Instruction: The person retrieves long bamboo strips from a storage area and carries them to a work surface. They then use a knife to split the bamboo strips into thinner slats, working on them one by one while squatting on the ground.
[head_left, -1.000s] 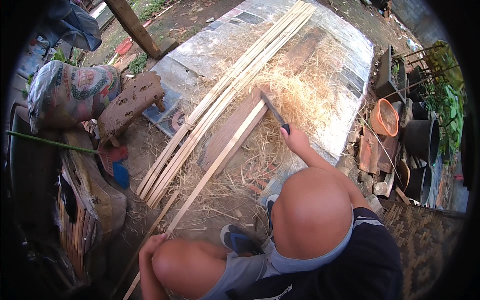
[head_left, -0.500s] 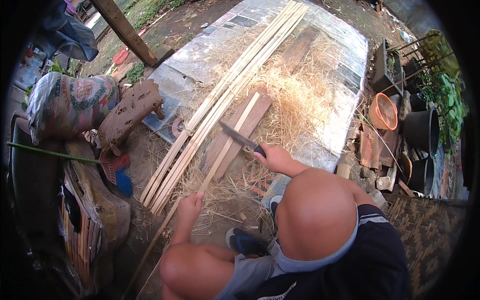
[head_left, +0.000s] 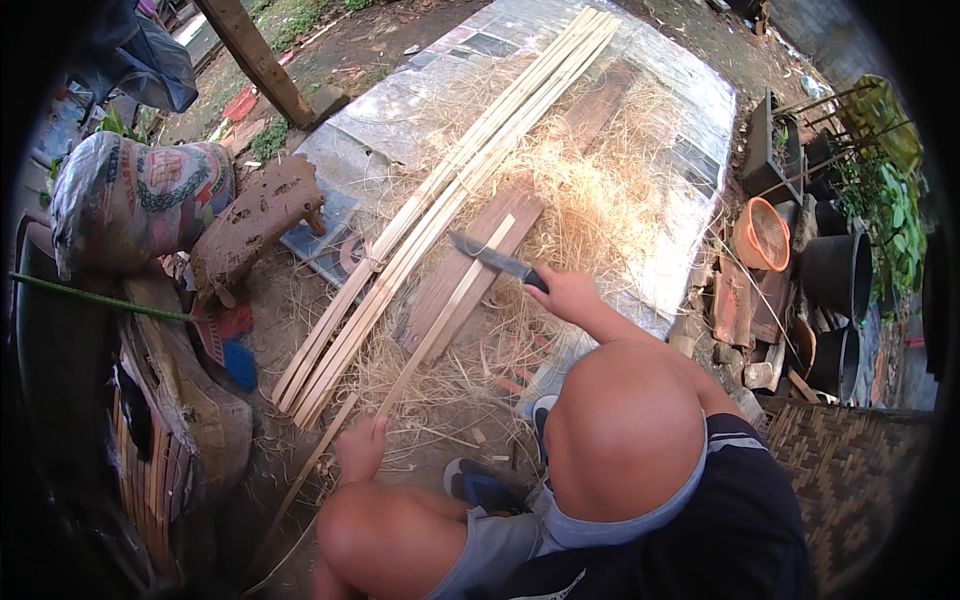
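Note:
In my right hand (head_left: pixel 568 297) is a dark-handled knife (head_left: pixel 492 259), gripped by the handle, its blade lying across a pale bamboo-like strip (head_left: pixel 437 328). That strip rests lengthwise on a brown wooden board (head_left: pixel 428 298). My left hand (head_left: pixel 361 449), beside my left knee, is closed around the strip's near end. Left of the board lies a bundle of long pale strips (head_left: pixel 463 160), running away from me. Another thin strip (head_left: pixel 306 474) slants down past my left hand; whether the hand touches it is hidden.
Curly shavings (head_left: pixel 600 205) cover much of the pale ground sheet (head_left: pixel 690 130). At left are a stuffed sack (head_left: pixel 140 200), a pitted brown block (head_left: pixel 255 215) and a weathered log (head_left: pixel 205 420). An orange basket (head_left: pixel 762 236) and black pots (head_left: pixel 838 275) stand at right, near a woven mat (head_left: pixel 850 470).
My left hand has drawn back toward me and left, and the strip's far end has slid nearer along the board. The knife has shifted slightly away and to the right.

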